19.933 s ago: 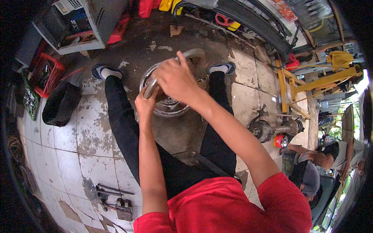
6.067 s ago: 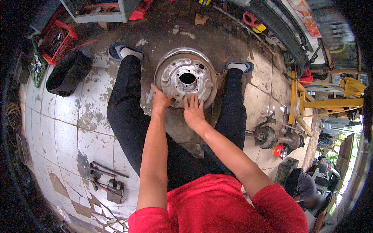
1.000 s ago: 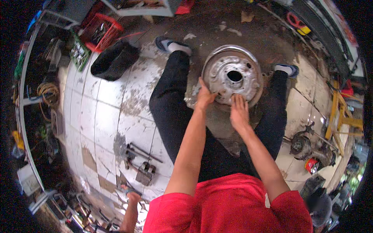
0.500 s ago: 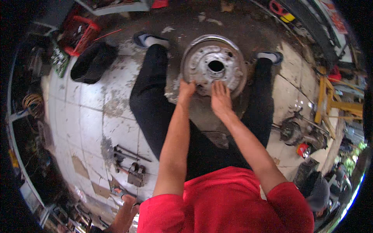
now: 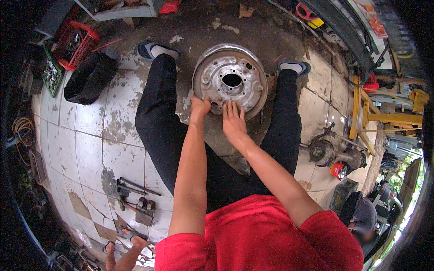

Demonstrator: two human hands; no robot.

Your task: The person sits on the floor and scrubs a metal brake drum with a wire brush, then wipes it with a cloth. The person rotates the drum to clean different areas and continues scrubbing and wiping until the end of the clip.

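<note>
A round grey metal wheel rim [image 5: 230,77] lies flat on the floor between my outstretched legs in black trousers. My left hand [image 5: 199,107] is curled over the rim's near left edge, fingers closed on it. Flat against the rim's near face rests my right hand [image 5: 233,122], with its fingers spread and pointing away from me. The rim's centre hole and several bolt holes show above both hands.
A black bag [image 5: 89,77] and a red crate [image 5: 74,43] sit at the far left. Metal tools [image 5: 135,198] lie on the stained tiles [image 5: 90,149] by my left side. Machine parts [image 5: 337,156] and a yellow frame [image 5: 384,118] stand right. Another person's foot [image 5: 124,250] shows bottom left.
The view has shifted over the last second, so the rim sits more centrally. Both hands stay on the rim's near edge, as they were.
</note>
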